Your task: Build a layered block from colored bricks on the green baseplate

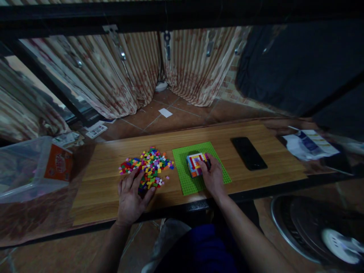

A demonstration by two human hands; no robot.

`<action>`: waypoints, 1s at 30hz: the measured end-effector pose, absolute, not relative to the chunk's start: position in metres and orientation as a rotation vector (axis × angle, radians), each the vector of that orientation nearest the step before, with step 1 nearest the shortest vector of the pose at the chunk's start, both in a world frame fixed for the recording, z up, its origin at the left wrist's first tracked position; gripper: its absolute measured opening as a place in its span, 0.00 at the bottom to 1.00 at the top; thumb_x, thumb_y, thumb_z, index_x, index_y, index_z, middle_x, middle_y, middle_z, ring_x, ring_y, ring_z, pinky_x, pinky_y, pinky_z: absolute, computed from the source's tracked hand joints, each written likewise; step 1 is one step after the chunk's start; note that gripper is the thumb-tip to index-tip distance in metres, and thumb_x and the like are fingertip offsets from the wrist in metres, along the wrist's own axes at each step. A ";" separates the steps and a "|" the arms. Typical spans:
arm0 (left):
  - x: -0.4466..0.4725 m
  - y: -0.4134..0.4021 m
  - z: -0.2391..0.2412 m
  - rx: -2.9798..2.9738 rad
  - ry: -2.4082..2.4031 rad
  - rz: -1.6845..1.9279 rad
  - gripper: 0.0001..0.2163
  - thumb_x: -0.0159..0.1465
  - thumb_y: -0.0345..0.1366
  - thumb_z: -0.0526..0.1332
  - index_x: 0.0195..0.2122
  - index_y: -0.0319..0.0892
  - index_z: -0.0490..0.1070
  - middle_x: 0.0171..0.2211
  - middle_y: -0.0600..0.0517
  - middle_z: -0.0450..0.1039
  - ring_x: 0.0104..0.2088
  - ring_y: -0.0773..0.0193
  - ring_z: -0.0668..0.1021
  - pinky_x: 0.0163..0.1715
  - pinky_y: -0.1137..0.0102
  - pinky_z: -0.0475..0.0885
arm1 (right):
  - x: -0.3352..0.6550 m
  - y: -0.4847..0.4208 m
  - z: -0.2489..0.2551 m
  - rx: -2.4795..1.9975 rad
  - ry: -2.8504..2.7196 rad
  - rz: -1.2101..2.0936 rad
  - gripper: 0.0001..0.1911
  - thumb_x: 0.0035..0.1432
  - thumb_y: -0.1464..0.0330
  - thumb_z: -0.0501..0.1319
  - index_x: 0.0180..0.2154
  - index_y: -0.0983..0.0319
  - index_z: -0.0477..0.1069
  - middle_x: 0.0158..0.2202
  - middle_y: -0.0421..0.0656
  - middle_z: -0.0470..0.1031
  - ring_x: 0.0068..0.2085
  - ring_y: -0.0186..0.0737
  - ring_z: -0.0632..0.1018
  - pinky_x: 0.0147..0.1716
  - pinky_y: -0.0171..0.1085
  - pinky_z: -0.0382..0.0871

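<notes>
**Both hands on bricks: L in loose pile, R on built block**

We see the left hand (131,197) lying palm-down at the near edge of the loose brick pile (148,165). Its fingers are spread and nearly straight, tips resting among the pieces. Nothing is pinched as far as we can tell. We judge the flat, open pose suits sifting or picking through small parts.

The right hand (212,176) is on the brick block (195,163). Its fingers are bent and closed against the block's right side, w/ the index over the top edge. The thumb is hidden behind the block. We judge the grip is prob. steadying it against the plate.

The block sits on the green baseplate (182,163), approx. centre, just beside the pile. The plate lies flat on the wooden table (99,178) near the front edge, so both are within easy reach.

The block looks like a squat cube, several layers high. It's multicolour: white, red and yellow on top, blue and orange on the left face. Studs are too small to make out.

A black phone (248,152) lies flat to the right of the plate, apart from it. A clear plastic bag (25,170) is far left, papers (309,144) far right.
</notes>
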State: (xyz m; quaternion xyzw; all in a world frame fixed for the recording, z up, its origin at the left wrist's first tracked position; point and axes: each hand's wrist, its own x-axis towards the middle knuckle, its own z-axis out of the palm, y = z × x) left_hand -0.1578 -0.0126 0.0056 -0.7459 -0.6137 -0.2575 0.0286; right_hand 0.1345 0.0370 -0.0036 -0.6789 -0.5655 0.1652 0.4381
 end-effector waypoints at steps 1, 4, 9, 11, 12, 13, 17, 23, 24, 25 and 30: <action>-0.157 -0.013 0.006 -2.299 -1.894 -0.791 0.27 0.59 0.48 0.62 0.58 0.45 0.61 0.59 0.43 0.62 0.57 0.47 0.67 0.56 0.51 0.61 | 0.134 0.037 -0.003 -1.690 -1.404 0.408 0.30 0.61 0.51 0.52 0.55 0.65 0.65 0.50 0.56 0.72 0.51 0.53 0.71 0.52 0.55 0.62; -0.157 -0.013 0.007 -2.307 -1.888 -0.799 0.27 0.59 0.48 0.61 0.58 0.46 0.61 0.59 0.43 0.63 0.57 0.47 0.67 0.56 0.51 0.61 | 0.135 0.037 -0.002 -1.686 -1.413 0.413 0.30 0.61 0.50 0.52 0.54 0.64 0.65 0.50 0.56 0.72 0.51 0.53 0.71 0.51 0.55 0.62; -0.158 -0.013 0.006 -2.313 -1.887 -0.821 0.28 0.59 0.48 0.62 0.59 0.47 0.61 0.59 0.44 0.62 0.57 0.47 0.67 0.57 0.51 0.60 | 0.132 0.038 0.002 -1.716 -1.441 0.424 0.33 0.60 0.48 0.52 0.55 0.66 0.64 0.50 0.57 0.72 0.51 0.54 0.71 0.51 0.55 0.62; -0.157 -0.014 0.007 -2.319 -1.902 -0.810 0.28 0.59 0.47 0.62 0.59 0.47 0.61 0.59 0.44 0.63 0.57 0.47 0.67 0.57 0.51 0.60 | 0.130 0.036 0.002 -1.741 -1.443 0.388 0.35 0.57 0.47 0.54 0.56 0.67 0.64 0.51 0.59 0.70 0.53 0.56 0.69 0.52 0.56 0.61; -0.157 -0.015 0.008 -2.325 -1.913 -0.801 0.28 0.59 0.48 0.62 0.59 0.47 0.61 0.60 0.44 0.62 0.57 0.48 0.67 0.57 0.51 0.59 | 0.129 0.036 0.001 -1.744 -1.447 0.372 0.36 0.56 0.46 0.55 0.56 0.67 0.63 0.51 0.59 0.70 0.53 0.57 0.69 0.52 0.57 0.61; -0.157 -0.015 0.008 -2.332 -1.927 -0.790 0.28 0.59 0.48 0.62 0.59 0.47 0.61 0.60 0.44 0.62 0.57 0.48 0.66 0.57 0.51 0.59 | 0.129 0.035 0.000 -1.737 -1.455 0.361 0.37 0.56 0.46 0.56 0.56 0.66 0.63 0.52 0.59 0.70 0.53 0.57 0.69 0.52 0.57 0.60; -0.156 -0.017 0.010 -2.352 -1.962 -0.757 0.29 0.58 0.50 0.62 0.59 0.46 0.61 0.62 0.43 0.60 0.59 0.47 0.65 0.58 0.51 0.57 | 0.135 0.036 -0.006 -1.692 -1.501 0.354 0.36 0.56 0.46 0.56 0.56 0.65 0.63 0.52 0.59 0.70 0.52 0.57 0.70 0.52 0.58 0.60; -0.155 -0.020 0.011 -2.355 -1.992 -0.784 0.31 0.57 0.52 0.62 0.59 0.44 0.62 0.62 0.42 0.60 0.59 0.47 0.64 0.59 0.51 0.55 | 0.129 0.029 0.011 -1.678 -1.581 0.194 0.32 0.59 0.52 0.55 0.57 0.66 0.63 0.52 0.59 0.69 0.54 0.58 0.68 0.53 0.59 0.59; -0.155 -0.020 0.012 -2.360 -1.991 -0.793 0.31 0.57 0.52 0.62 0.59 0.44 0.62 0.61 0.42 0.60 0.59 0.48 0.64 0.59 0.51 0.55 | 0.123 0.025 0.016 -1.644 -1.590 0.153 0.29 0.60 0.54 0.55 0.56 0.64 0.65 0.53 0.57 0.69 0.55 0.58 0.67 0.54 0.58 0.59; -0.155 -0.021 0.012 -2.364 -1.990 -0.802 0.30 0.58 0.51 0.62 0.59 0.44 0.62 0.61 0.43 0.60 0.59 0.48 0.64 0.59 0.52 0.56 | 0.115 0.021 0.020 -1.596 -1.615 0.144 0.24 0.61 0.56 0.54 0.55 0.61 0.67 0.52 0.55 0.69 0.55 0.56 0.67 0.54 0.57 0.59; -0.157 -0.021 0.013 -2.357 -2.003 -0.849 0.29 0.59 0.49 0.61 0.59 0.44 0.62 0.61 0.43 0.61 0.59 0.48 0.64 0.58 0.51 0.56 | 0.064 0.017 0.026 -1.318 -1.890 0.435 0.16 0.64 0.62 0.51 0.47 0.55 0.74 0.44 0.46 0.74 0.47 0.48 0.72 0.50 0.49 0.65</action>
